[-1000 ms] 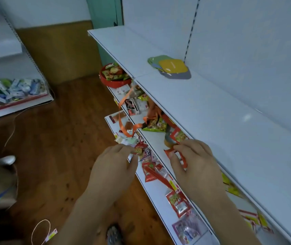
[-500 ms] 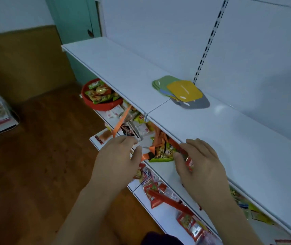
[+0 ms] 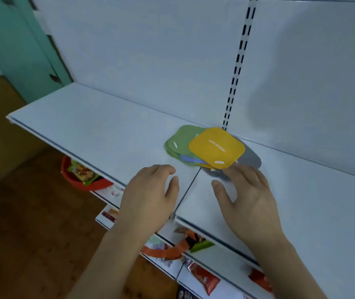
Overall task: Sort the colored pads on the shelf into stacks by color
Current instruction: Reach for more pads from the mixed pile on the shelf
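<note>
A loose pile of colored pads lies on the white shelf [image 3: 90, 130] near the back panel. A yellow pad [image 3: 216, 146] is on top, green pads [image 3: 179, 141] fan out to its left, a blue pad [image 3: 190, 159] peeks from under them, and a grey pad [image 3: 251, 159] sticks out at the right. My left hand [image 3: 150, 195] hovers over the shelf in front of the pile, fingers relaxed and empty. My right hand [image 3: 245, 195] is spread, its fingertips at the pile's near edge by the yellow and grey pads; contact is unclear.
A slotted upright [image 3: 237, 67] runs up the back panel behind the pile. A seam [image 3: 187, 190] splits the shelf between my hands. Lower shelves hold snack packets [image 3: 204, 279], an orange strap [image 3: 165, 251] and a red basket [image 3: 81, 180]. Wooden floor lies at left.
Both hands rose from the lower shelves' snacks to the top shelf and moved toward the pad pile. The view tilted up and closer to the pads.
</note>
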`<state>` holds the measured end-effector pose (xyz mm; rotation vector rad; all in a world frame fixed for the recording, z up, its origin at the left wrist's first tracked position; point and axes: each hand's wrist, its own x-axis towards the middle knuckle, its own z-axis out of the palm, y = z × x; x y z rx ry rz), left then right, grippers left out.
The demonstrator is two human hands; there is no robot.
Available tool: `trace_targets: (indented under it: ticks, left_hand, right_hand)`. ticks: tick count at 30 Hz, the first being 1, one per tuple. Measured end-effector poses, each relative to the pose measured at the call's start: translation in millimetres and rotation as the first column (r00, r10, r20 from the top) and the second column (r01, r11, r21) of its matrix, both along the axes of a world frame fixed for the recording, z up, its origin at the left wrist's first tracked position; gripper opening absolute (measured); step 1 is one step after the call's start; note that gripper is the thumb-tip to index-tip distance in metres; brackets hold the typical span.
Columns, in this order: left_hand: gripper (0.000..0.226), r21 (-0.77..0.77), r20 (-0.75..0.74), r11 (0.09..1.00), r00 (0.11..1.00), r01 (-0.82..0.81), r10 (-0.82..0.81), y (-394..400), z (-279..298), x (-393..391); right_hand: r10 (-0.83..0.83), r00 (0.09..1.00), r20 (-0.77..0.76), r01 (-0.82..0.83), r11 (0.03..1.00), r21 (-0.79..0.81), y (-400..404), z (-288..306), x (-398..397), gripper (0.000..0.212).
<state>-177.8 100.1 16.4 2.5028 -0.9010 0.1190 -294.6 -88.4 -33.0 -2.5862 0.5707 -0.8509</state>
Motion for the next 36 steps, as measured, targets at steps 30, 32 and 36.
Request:
trace_targets:
  ticks: [30,32,36]
  left_hand:
    - [0.024,-0.577,-0.449,0.771,0.684,0.269,-0.575,-98,5,108]
    - [0.032,-0.653,-0.54,0.728,0.546,0.208,-0.641,-92,4,105]
    - [0.029,-0.708,-0.588,0.68,0.374,0.19,-0.717,-89,-6,96]
  right_hand:
    - [-0.622,0.777,-0.1,0.608,0.699,0.377,42,9,33,0.049]
    - [-0.689,0.724,-0.014,0.54,0.554,0.634,50,23,35,0.062]
    - [-0.667,0.744,0.041,0.246,0.33,0.911,57,38,33,0.06]
